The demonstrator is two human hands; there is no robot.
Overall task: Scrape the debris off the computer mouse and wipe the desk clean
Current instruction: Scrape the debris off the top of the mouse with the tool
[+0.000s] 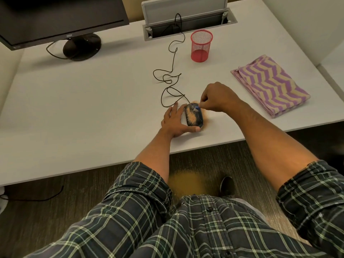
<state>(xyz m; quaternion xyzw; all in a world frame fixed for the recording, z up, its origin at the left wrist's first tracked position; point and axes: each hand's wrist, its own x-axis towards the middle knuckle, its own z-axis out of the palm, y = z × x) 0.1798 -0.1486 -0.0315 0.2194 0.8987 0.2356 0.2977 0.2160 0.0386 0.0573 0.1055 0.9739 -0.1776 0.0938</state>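
Mouse (193,115) sits near the front edge of the desk (93,108), a little right of my centre, long axis running away from me with the cord (168,79) end farthest. A streak of orange-tan debris (191,117) lies along its back, more dusted on the desk just to its right. My left hand (176,121) cups it from the left, fingers straight along that side and the thumb tucked round the near end, bracing it. My right hand (216,98) comes in from the far right and pinches a small blue-and-silver scraper (196,109) between curled fingers, its tip touching the mouse's far end. So the stroke, I judge, should run down the long axis toward me. Well to the right, the striped cloth (270,84) lies folded, untouched; that's for the wiping. Red mesh cup (201,46) stands behind, monitor (61,17) far left.
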